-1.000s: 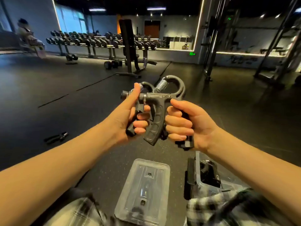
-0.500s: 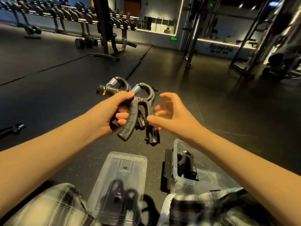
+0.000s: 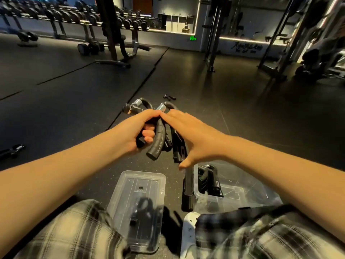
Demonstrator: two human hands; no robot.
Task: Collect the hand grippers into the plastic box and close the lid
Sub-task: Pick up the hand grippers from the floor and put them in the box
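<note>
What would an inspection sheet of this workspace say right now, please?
Surface: dark rubber gym floor, seams visible.
Job's things: two hand grippers held in the air; one gripper inside the open plastic box; lid flat on the floor left of the box; stray grippers on the floor, one ahead, one far left.
Clutter: black flat item against the box's left wall, kind unclear.
Hands: left hand grips the held pair; right hand, fingers straight, rests on them.
Cables: nothing seen.
Surroundings: dumbbell rack, bench and machine frames behind.
</note>
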